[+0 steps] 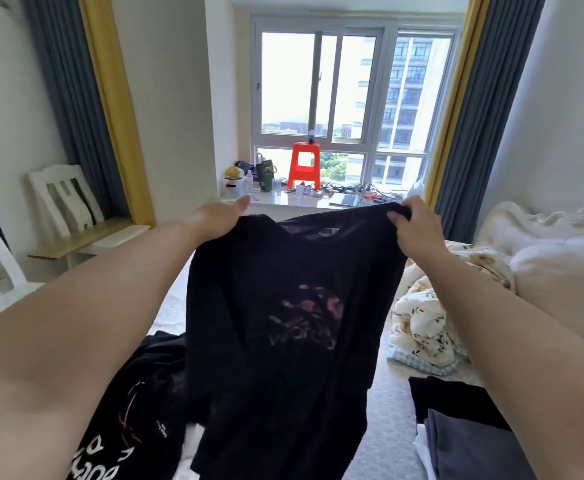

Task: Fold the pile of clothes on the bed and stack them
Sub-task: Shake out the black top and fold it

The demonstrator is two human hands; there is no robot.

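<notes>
Black cotton T-shirt with a faded pink print (283, 306) hangs above the bed (387, 427), left hand (219, 216) and right hand (413, 225) each gripping a shoulder; more dark clothes (138, 410) lie beneath.

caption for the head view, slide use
Left hand and right hand hold a black printed T-shirt up by its shoulders above the bed.

From my feed, the held-up black T-shirt with a faded pink print (283, 323) hides the left hand's (219, 216) fingers and much of the pale bed (384, 427). Its hem runs off the bottom edge. The black garment with white lettering (124, 420) and the dark grey folded cloth (463, 445) are cut off below. Small clutter on the white window bench (304, 201) is too small to identify.
</notes>
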